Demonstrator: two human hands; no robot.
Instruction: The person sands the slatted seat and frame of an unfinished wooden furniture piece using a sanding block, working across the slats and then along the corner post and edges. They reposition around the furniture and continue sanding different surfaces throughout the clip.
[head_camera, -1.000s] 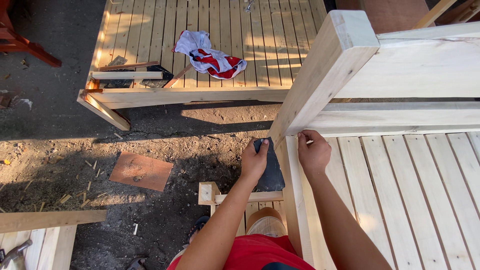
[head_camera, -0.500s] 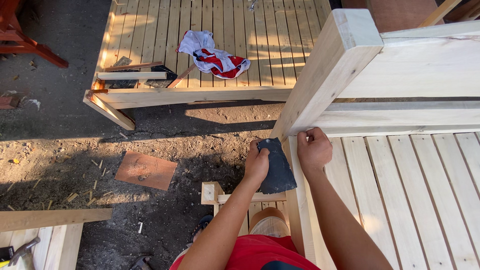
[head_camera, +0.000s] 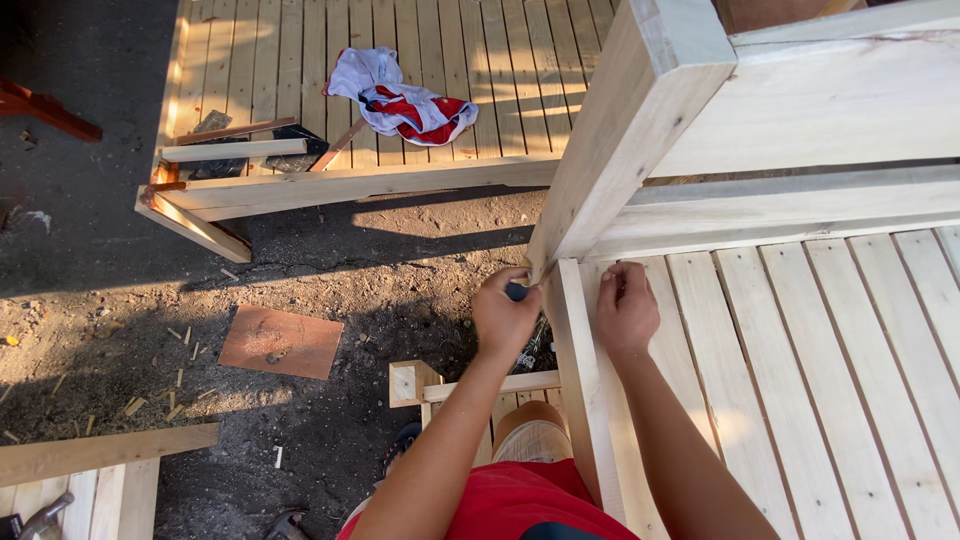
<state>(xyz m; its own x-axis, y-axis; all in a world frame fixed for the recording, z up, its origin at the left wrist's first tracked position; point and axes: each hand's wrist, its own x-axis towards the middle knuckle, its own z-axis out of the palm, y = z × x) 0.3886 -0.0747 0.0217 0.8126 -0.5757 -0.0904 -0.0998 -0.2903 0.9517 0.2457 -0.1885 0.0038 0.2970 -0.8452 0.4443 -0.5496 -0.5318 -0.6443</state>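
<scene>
Sanding joint below corner post (head_camera: 640, 130) | left hand (head_camera: 505, 318) clenches dark sandpaper (head_camera: 516, 291) | right hand (head_camera: 626, 308) curled, bracing side rail (head_camera: 575, 380) | next: firm, even strokes

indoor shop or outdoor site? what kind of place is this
Likely an outdoor carpentry yard. Bare dirt ground strewn with wood chips, unfinished slatted wooden frames in sun, offcuts nearby. Left hand and right hand work at a corner post.
</scene>
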